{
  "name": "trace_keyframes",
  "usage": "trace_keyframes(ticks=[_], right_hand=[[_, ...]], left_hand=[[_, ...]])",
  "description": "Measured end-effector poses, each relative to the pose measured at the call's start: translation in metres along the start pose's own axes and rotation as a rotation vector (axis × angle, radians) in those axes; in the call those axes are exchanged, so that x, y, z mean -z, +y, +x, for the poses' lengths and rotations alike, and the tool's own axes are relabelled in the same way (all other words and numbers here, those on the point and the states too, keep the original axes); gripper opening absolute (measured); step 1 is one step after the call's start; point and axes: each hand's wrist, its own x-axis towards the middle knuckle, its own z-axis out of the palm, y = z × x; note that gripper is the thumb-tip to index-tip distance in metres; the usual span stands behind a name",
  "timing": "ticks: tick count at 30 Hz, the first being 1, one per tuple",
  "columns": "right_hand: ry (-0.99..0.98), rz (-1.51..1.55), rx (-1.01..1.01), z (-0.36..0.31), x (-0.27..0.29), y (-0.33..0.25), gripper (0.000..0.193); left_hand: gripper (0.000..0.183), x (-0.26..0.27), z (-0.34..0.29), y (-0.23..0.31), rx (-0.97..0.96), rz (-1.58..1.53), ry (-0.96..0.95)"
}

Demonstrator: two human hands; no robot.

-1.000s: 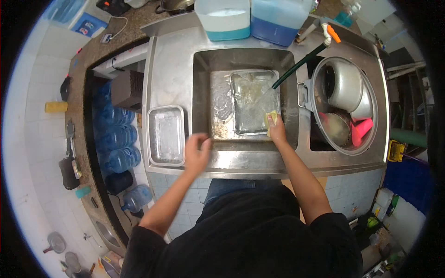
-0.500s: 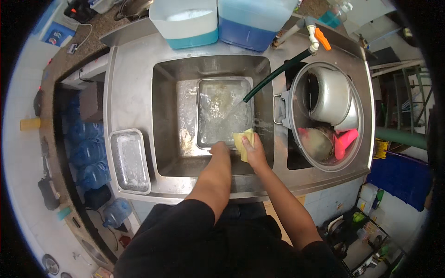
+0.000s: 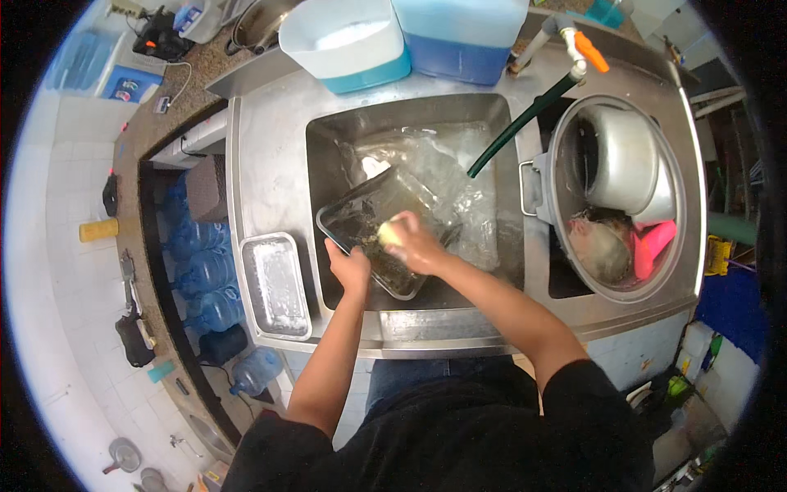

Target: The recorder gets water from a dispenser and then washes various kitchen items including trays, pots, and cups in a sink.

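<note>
Two bare hands at work over a sink [image 3: 321,156]. The left hand [image 3: 351,266] is closed on the near left rim of a metal tray [image 3: 358,202], its thumb at the edge; the rest of its fingers are largely hidden. The right hand [image 3: 416,246], slightly blurred, is curled around a yellow sponge [image 3: 389,235] held at the inside of the tray. The tray lies in front of and beneath both hands, within the sink and askew to its walls; whether its underside touches the sink floor cannot be told. Beyond the right hand, a green hose [image 3: 525,123] slopes from a tap [image 3: 574,53] with an orange lever, its end above water [image 3: 475,217]. Left of the left hand, a second tray [image 3: 277,283] rests on the counter [image 3: 270,164]. Well to the right of the right hand stands a tub [image 3: 560,238] containing a pot [image 3: 630,160] and a pink object [image 3: 653,246]. Farthest ahead of the hands are two liquid-filled containers [image 3: 369,75].
</note>
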Motion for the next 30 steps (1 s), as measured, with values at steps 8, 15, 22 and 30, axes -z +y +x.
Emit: trace_keyframes(ticks=[8, 15, 22, 30], right_hand=[[0.286, -0.072, -0.416, 0.077, -0.063, 0.045, 0.033], [0.305, -0.174, -0.540, 0.079, -0.056, 0.094, 0.040], [0.086, -0.354, 0.067, 0.057, -0.091, 0.056, 0.061], [-0.106, -0.510, -0.085, 0.068, -0.118, 0.040, 0.063]], left_hand=[[0.024, 0.003, 0.010, 0.008, -0.176, -0.111, -0.272], [0.032, -0.012, 0.019, -0.002, -0.114, -0.330, -0.340], [0.026, -0.004, 0.021, -0.001, -0.056, -0.405, -0.268], [0.038, -0.011, 0.023, -0.008, -0.026, -0.450, -0.287]])
